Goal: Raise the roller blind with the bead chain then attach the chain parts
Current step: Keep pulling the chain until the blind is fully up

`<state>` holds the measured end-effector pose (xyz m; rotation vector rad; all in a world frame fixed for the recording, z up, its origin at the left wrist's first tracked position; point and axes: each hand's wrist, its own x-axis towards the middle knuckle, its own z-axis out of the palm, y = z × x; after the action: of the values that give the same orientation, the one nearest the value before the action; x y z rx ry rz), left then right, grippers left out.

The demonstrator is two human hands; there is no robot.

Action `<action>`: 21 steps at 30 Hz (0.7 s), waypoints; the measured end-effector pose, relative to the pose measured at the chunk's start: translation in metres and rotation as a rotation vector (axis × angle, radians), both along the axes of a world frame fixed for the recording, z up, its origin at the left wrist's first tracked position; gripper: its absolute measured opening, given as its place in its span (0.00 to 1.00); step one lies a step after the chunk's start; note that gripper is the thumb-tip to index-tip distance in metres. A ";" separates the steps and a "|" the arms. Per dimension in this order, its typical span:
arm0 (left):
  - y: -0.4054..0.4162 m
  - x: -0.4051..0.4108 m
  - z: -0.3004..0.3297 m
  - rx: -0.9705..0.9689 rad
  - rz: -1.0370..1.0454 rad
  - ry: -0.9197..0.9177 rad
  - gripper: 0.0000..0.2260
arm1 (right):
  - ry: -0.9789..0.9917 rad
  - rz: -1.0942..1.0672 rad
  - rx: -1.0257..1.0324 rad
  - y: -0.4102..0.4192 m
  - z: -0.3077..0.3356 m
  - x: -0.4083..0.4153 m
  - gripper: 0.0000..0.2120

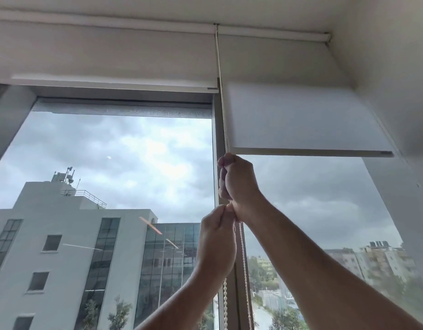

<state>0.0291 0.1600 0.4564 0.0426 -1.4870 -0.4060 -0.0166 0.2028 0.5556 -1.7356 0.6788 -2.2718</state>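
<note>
A white roller blind (300, 120) hangs over the right window pane, its bottom bar about a third of the way down the glass. A white bead chain (221, 91) runs from the roller at the top down along the window post. My right hand (237, 182) is fisted around the chain just under the blind's bottom left corner. Directly below, my left hand (217, 244) pinches the chain, touching the right hand's heel. Two strands of the chain (242, 256) hang on below both hands.
A second white blind (110, 58) over the left pane is rolled higher. The grey window post (216, 139) stands between the panes. A white wall (396, 79) closes in on the right. Outside are buildings and cloudy sky.
</note>
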 end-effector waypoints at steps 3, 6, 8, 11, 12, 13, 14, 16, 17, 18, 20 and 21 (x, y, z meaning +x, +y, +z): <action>-0.006 0.009 -0.001 0.092 -0.111 -0.120 0.24 | 0.053 -0.106 -0.054 -0.003 -0.010 -0.006 0.17; -0.006 0.018 0.016 0.192 -0.089 -0.118 0.25 | 0.076 -0.226 -0.106 -0.002 -0.012 -0.007 0.17; 0.000 0.023 0.033 0.215 -0.074 -0.125 0.25 | 0.095 -0.263 -0.125 -0.002 -0.017 -0.003 0.17; 0.013 0.025 0.058 0.209 -0.115 -0.089 0.24 | 0.110 -0.260 -0.144 -0.005 -0.031 0.001 0.17; 0.018 0.025 0.066 0.208 -0.126 -0.071 0.24 | 0.125 -0.267 -0.163 -0.005 -0.036 0.000 0.19; 0.024 0.025 0.073 0.208 -0.141 -0.060 0.24 | 0.150 -0.276 -0.188 -0.005 -0.041 -0.002 0.22; 0.029 0.025 0.079 0.207 -0.172 -0.052 0.23 | 0.175 -0.290 -0.210 -0.005 -0.046 -0.004 0.24; 0.040 0.024 0.090 0.209 -0.254 -0.049 0.19 | 0.188 -0.330 -0.233 -0.003 -0.052 -0.008 0.25; 0.044 0.024 0.095 0.217 -0.268 -0.057 0.17 | 0.176 -0.340 -0.234 -0.003 -0.054 -0.010 0.24; 0.047 0.022 0.098 0.231 -0.252 -0.068 0.16 | 0.165 -0.339 -0.233 -0.003 -0.055 -0.011 0.24; 0.049 0.018 0.100 0.261 -0.205 -0.079 0.12 | 0.169 -0.339 -0.245 -0.002 -0.059 -0.012 0.25; 0.049 0.016 0.098 0.270 -0.198 -0.072 0.11 | 0.181 -0.351 -0.252 -0.001 -0.061 -0.013 0.25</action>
<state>0.0454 0.2092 0.5544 0.1259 -1.5036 -0.7713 -0.0296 0.2019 0.4941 -2.1029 0.8181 -2.5439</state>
